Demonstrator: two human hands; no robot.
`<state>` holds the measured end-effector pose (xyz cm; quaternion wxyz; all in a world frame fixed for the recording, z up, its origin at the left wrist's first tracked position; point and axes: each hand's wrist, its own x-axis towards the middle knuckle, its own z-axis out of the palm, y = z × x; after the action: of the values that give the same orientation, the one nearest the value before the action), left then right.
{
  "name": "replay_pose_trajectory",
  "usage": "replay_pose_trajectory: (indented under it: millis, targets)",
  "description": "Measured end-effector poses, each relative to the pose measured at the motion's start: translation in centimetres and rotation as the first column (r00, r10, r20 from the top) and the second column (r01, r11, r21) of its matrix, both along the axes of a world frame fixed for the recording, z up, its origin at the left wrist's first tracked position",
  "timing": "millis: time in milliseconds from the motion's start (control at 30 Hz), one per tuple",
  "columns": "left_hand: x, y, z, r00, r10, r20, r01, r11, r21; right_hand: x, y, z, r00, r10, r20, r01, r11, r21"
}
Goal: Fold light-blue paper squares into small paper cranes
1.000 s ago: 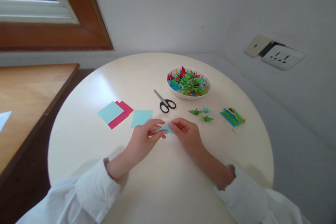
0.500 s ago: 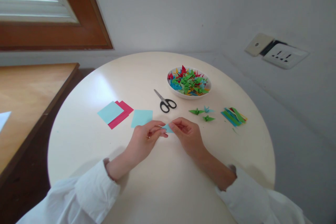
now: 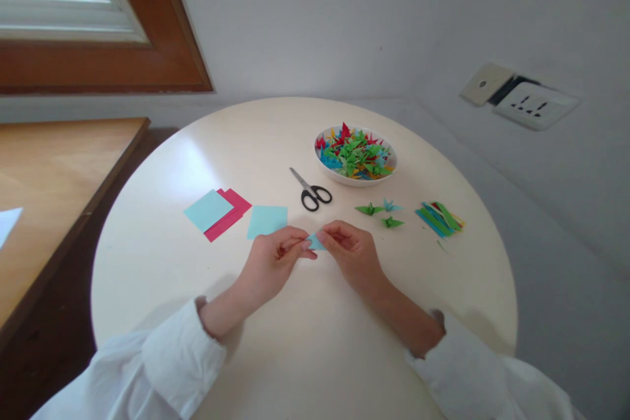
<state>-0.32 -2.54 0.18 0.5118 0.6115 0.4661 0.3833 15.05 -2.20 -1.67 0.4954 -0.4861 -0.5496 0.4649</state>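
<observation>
A small folded piece of light blue paper (image 3: 315,243) is pinched between both hands, above the near middle of the table. My left hand (image 3: 270,261) grips its left end between thumb and fingers. On the other side, my right hand (image 3: 353,256) holds it with thumb and forefinger; the fingers hide much of the paper. Just behind my left hand lies a flat light blue paper square (image 3: 267,220). Scissors with black handles (image 3: 311,197) rest beyond the hands. To the right of my right hand are a few small folded paper cranes (image 3: 392,222), green and light blue.
A white bowl (image 3: 344,179) full of colourful paper cranes stands at the back. At left, another light blue square (image 3: 209,211) overlaps red paper sheets (image 3: 229,222). Coloured paper strips (image 3: 440,219) lie at right on the round white table (image 3: 315,354). A wall socket (image 3: 534,105) is at right.
Almost nothing differs. Both hands keep their pinch on the light blue paper, and the whole view has shifted very slightly.
</observation>
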Motion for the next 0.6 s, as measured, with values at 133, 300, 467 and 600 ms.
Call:
replay_pose_trajectory:
  millis: [133,300,467,600]
  targets:
    - [0.02,0.01,-0.11,0.999,0.011,0.042,-0.01,1.0,-0.028,-0.01,-0.04,0.01,0.999,0.021,0.034,-0.021,1.0,-0.003]
    - [0.07,-0.04,-0.23,0.995,0.019,0.101,-0.014,0.999,-0.048,-0.02,-0.09,-0.02,0.999,0.022,0.045,-0.022,1.0,0.004]
    - [0.08,0.16,-0.33,0.987,0.042,0.157,-0.038,0.999,-0.029,-0.03,-0.09,0.09,0.994,0.053,0.094,-0.052,0.999,-0.013]
    - [-0.1,0.3,-0.62,0.997,0.068,0.041,-0.072,0.992,0.108,-0.08,-0.1,0.33,0.992,0.022,0.123,-0.022,1.0,-0.008]
